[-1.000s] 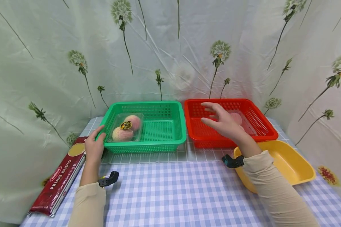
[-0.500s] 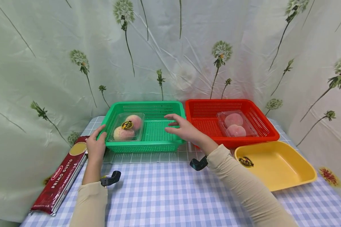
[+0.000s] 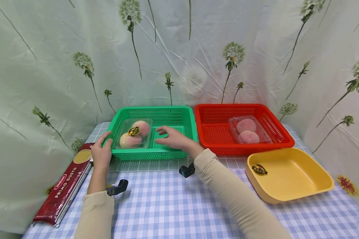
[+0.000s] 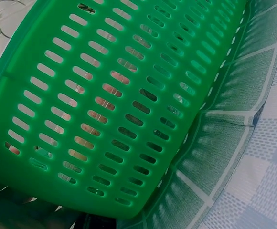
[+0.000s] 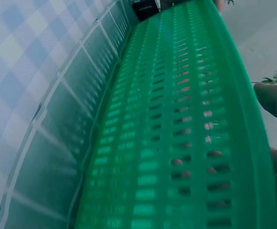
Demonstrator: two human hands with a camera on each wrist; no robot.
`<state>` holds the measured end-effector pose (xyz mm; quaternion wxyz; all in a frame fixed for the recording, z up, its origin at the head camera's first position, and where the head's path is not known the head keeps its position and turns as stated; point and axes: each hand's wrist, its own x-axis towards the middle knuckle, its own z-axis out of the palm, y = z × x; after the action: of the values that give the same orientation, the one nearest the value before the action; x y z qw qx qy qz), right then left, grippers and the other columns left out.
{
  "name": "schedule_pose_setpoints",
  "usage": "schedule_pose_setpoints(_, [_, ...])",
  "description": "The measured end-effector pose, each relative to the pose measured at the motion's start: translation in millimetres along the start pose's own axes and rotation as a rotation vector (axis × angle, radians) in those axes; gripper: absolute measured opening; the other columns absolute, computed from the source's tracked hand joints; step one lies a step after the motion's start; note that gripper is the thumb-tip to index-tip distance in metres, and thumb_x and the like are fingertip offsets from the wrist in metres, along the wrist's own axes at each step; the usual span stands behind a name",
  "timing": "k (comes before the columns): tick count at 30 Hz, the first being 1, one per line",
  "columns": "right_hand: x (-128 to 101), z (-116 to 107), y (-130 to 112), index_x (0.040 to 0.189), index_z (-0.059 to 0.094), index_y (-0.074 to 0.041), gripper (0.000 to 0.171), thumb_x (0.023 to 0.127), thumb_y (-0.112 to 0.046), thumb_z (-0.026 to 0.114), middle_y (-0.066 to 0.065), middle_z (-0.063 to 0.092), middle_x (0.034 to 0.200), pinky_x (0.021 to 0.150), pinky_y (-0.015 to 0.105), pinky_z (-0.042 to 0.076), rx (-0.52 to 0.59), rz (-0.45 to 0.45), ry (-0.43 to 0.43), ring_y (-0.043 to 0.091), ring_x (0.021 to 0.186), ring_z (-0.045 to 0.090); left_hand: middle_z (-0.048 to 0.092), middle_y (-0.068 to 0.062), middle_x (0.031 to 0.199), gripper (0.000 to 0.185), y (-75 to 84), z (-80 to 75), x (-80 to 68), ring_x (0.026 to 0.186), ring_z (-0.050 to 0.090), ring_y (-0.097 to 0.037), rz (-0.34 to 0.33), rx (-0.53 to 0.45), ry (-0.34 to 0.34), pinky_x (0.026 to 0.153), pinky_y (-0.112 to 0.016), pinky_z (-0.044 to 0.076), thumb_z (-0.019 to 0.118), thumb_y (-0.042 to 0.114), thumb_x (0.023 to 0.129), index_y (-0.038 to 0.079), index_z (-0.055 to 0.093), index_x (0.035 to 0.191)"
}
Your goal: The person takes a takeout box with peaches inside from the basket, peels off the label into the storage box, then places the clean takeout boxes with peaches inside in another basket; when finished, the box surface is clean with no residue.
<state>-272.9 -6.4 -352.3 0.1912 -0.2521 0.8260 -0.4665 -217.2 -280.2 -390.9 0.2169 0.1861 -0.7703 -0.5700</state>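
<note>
While the left hand (image 3: pixel 101 153) curls over the near left corner of the green basket (image 3: pixel 179 114), thumb along the rim, the right hand (image 3: pixel 174 139) hovers over the basket's inside at mid-frame, fingers straight and loosely spread, holding nothing, its fingertips pointing left toward the clear peach pack (image 3: pixel 133 133). That pack lies in the left part of the green basket, its long axis running from near left to far right, two peaches inside and a round yellow-and-black sticker on the lid whose writing is too small to read. The basket's long side runs left to right across the middle of the frame, and its right wall stands just beside the red basket (image 3: pixel 272 124), which holds a second peach pack (image 3: pixel 247 130). At the lower right sits a yellow tray (image 3: pixel 317 172) bearing a similar round sticker on its inner left wall. At the lower left a dark red pasta packet (image 3: pixel 62 191) reading "PRIMO GUSTO" lies along the tabletop's edge, just beside the left hand. The checked tabletop (image 3: pixel 167 205) lies open in the lower middle between the two sleeves.
</note>
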Motion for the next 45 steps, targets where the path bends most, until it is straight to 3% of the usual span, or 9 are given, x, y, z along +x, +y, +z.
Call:
schedule_pose_setpoints(8, [28.1, 16.0, -5.7, 0.153, 0.036, -0.010, 0.062, 0.099, -0.028, 0.061, 0.017, 0.050, 0.147, 0.090, 0.043, 0.053, 0.094, 0.093, -0.052, 0.030, 0.122, 0.062, 0.047, -0.009, 0.154, 0.042, 1.6, 2.5, 0.6, 0.145, 0.039, -0.026, 0.001, -0.019, 0.009, 0.119, -0.047, 0.033, 0.048, 0.019, 0.102, 0.013, 0.057, 0.143])
schedule_pose_setpoints(16, [42.3, 22.9, -10.5, 0.158, 0.025, -0.015, 0.071, 0.099, -0.031, 0.062, 0.016, 0.046, 0.150, 0.114, 0.057, 0.037, 0.230, 0.198, -0.080, 0.029, 0.121, 0.064, 0.046, -0.007, 0.156, 0.042, -0.1, 3.2, 2.5, 0.146, 0.038, -0.025, -0.037, -0.040, 0.022, 0.120, -0.047, 0.032, 0.049, 0.020, 0.102, 0.015, 0.057, 0.142])
schedule_pose_setpoints(26, [46.9, 21.2, -10.7, 0.155, 0.030, -0.011, 0.063, 0.100, -0.019, 0.060, 0.019, 0.051, 0.147, 0.117, 0.053, 0.036, 0.483, 0.277, -0.083, 0.035, 0.126, 0.061, 0.045, -0.006, 0.156, 0.042, 3.9, 3.6, 1.0, 0.146, 0.037, -0.023, -0.074, -0.063, 0.035, 0.121, -0.046, 0.031, 0.049, 0.020, 0.102, 0.016, 0.057, 0.142])
schedule_pose_setpoints(29, [46.7, 21.1, -10.3, 0.155, 0.030, -0.010, 0.063, 0.100, -0.017, 0.061, 0.024, 0.050, 0.145, 0.116, 0.052, 0.037, 0.512, 0.291, -0.072, 0.037, 0.126, 0.060, 0.045, -0.007, 0.156, 0.041, 4.4, 3.6, 0.3, 0.146, 0.038, -0.024, -0.076, -0.062, 0.043, 0.121, -0.046, 0.030, 0.049, 0.019, 0.102, 0.015, 0.058, 0.142])
schedule_pose_setpoints(32, [46.8, 20.8, -9.1, 0.154, 0.032, -0.012, 0.063, 0.099, -0.018, 0.062, 0.024, 0.050, 0.144, 0.112, 0.052, 0.042, 0.529, 0.302, -0.042, 0.037, 0.123, 0.061, 0.045, -0.007, 0.156, 0.042, 4.6, 3.5, -0.6, 0.146, 0.038, -0.024, -0.081, -0.057, 0.045, 0.121, -0.046, 0.030, 0.048, 0.019, 0.102, 0.015, 0.058, 0.142])
schedule_pose_setpoints(36, [46.3, 19.8, -7.4, 0.148, 0.040, -0.015, 0.057, 0.097, -0.019, 0.065, 0.015, 0.052, 0.133, 0.093, 0.046, 0.055, 0.536, 0.305, 0.048, 0.029, 0.099, 0.064, 0.046, -0.007, 0.155, 0.041, 5.1, 3.7, -1.3, 0.146, 0.038, -0.024, -0.073, -0.055, 0.049, 0.121, -0.045, 0.030, 0.049, 0.017, 0.101, 0.015, 0.058, 0.141])
schedule_pose_setpoints(40, [44.8, 19.1, -6.6, 0.139, 0.049, -0.016, 0.051, 0.094, -0.021, 0.070, 0.010, 0.052, 0.119, 0.078, 0.038, 0.050, 0.494, 0.290, 0.152, 0.020, 0.079, 0.052, 0.048, -0.008, 0.154, 0.041, 5.9, 4.1, -1.7, 0.144, 0.039, -0.024, -0.061, -0.060, 0.056, 0.120, -0.045, 0.031, 0.050, 0.016, 0.100, 0.014, 0.059, 0.140])
schedule_pose_setpoints(42, [43.9, 19.3, -6.4, 0.135, 0.051, -0.018, 0.049, 0.091, -0.022, 0.073, 0.010, 0.052, 0.125, 0.081, 0.040, 0.047, 0.471, 0.285, 0.193, 0.020, 0.086, 0.051, 0.048, -0.008, 0.154, 0.041, 6.2, 4.0, -2.4, 0.144, 0.040, -0.024, -0.062, -0.065, 0.057, 0.120, -0.045, 0.031, 0.050, 0.016, 0.100, 0.013, 0.059, 0.140])
schedule_pose_setpoints(45, [42.9, 19.4, -5.7, 0.130, 0.053, -0.020, 0.046, 0.090, -0.022, 0.075, 0.013, 0.047, 0.142, 0.093, 0.051, 0.046, 0.458, 0.280, 0.240, 0.026, 0.112, 0.053, 0.047, -0.008, 0.154, 0.041, 6.6, 3.8, -2.9, 0.144, 0.039, -0.024, -0.069, -0.071, 0.054, 0.120, -0.045, 0.031, 0.050, 0.016, 0.101, 0.013, 0.059, 0.141])
